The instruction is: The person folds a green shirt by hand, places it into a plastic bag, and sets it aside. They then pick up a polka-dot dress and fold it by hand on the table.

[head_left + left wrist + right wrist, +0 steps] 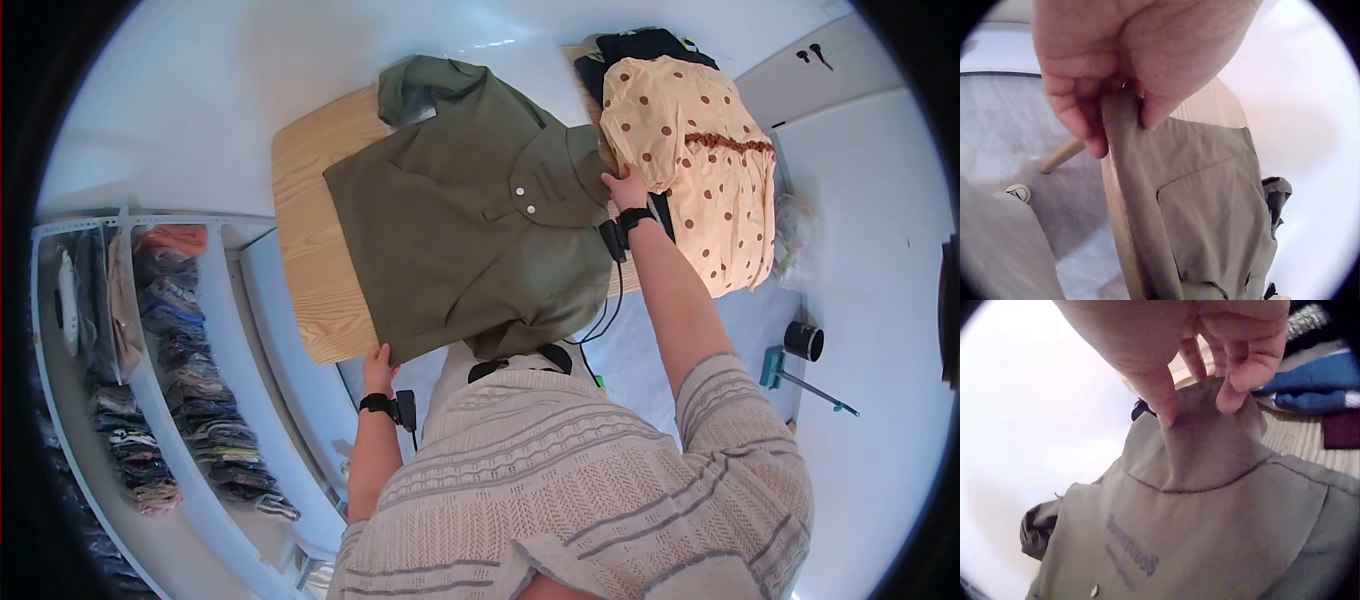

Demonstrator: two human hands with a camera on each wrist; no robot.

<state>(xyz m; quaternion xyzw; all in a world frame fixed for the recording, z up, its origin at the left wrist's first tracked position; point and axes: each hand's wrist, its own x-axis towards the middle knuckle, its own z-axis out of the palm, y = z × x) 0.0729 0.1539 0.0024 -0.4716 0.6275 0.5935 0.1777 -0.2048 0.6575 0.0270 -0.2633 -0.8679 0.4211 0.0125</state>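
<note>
An olive-green garment point(430, 210) with a collar, two pale buttons and dark lettering lies spread over a wooden table point(310, 250). The left hand point(378, 372) pinches its hem corner at the table's near edge; in the left wrist view that hand point(1141, 62) has the cloth point(1210, 206) between thumb and fingers. At the other end the right hand point(627, 190) holds the collar. Seen in the right wrist view, thumb and fingers of this hand point(1197, 350) pinch the collar cloth point(1204, 444), above the printed lettering.
A cream garment with brown dots point(715, 200) lies on dark clothes point(650, 45) right of the olive one. Shelves of bagged, folded clothes point(200, 380) stand at the left. A black cable hangs from the right wrist. A bin point(803, 341) stands at the right.
</note>
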